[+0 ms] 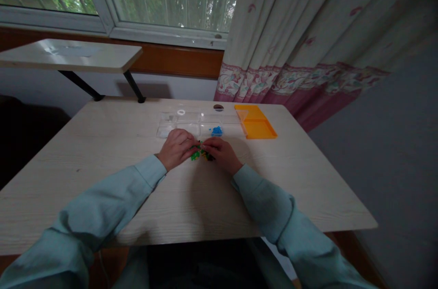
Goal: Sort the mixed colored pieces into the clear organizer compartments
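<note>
My left hand (177, 148) and my right hand (222, 152) meet over a small pile of green, yellow and dark pieces (195, 156) on the table. The fingertips of both hands are pinched close together, almost touching. Whatever lies between them is too small to make out. Just beyond the hands is a clear plastic compartment box (188, 118). Small blue pieces (216, 131) are heaped in one of its near compartments. My hands partly cover the pile.
Right of the clear box lies a shallow orange tray (258, 125). A dark oval hole (218, 107) shows near the back edge of the wooden table (112, 143). At the back left, a raised white shelf (89, 54) stands on black legs. A curtain (267, 47) hangs behind the right side.
</note>
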Demonstrator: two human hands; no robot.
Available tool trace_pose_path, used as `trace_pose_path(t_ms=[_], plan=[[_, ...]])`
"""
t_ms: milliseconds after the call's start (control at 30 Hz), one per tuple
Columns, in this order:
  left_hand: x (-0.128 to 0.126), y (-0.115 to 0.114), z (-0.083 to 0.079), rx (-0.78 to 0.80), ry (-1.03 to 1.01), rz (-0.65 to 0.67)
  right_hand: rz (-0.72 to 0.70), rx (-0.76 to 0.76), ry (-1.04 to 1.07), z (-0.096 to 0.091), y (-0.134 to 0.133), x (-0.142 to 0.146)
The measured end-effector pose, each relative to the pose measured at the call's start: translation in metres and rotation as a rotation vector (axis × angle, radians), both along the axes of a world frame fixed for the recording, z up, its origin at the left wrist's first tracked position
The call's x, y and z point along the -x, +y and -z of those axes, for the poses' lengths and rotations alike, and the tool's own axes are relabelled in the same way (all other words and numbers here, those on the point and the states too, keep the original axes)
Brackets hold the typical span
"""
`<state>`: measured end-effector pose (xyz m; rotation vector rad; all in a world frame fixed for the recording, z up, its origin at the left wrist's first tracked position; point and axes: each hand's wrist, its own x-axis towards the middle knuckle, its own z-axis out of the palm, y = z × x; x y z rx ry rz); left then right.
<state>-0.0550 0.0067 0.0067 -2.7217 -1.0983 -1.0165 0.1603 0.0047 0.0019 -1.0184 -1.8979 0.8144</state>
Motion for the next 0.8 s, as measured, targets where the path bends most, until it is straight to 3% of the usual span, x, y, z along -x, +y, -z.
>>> trace_pose_path(t_ms=[167, 267, 367, 467, 600, 800], plan=[[0.001, -0.001, -0.001, -0.018, 0.047, -0.002, -0.026, -0.048, -0.058, 0.0, 0.0, 0.0], [0.002, 0.002, -0.001, -0.066, 0.036, -0.017, 0.051, -0.133, -0.122, 0.002, 0.002, -0.004], [0.008, 0.009, 0.0, -0.094, -0.026, -0.11, 0.144, -0.255, -0.218, 0.004, 0.005, -0.011], [0.017, 0.02, 0.003, -0.077, -0.114, -0.241, 0.134, -0.343, -0.352, 0.004, 0.007, -0.016], [0.026, 0.03, 0.008, -0.047, -0.184, -0.338, 0.069, -0.35, -0.512, -0.001, 0.004, -0.017], [0.024, 0.031, 0.011, -0.021, -0.179, -0.331, 0.092, -0.332, -0.622, -0.008, -0.007, -0.011]])
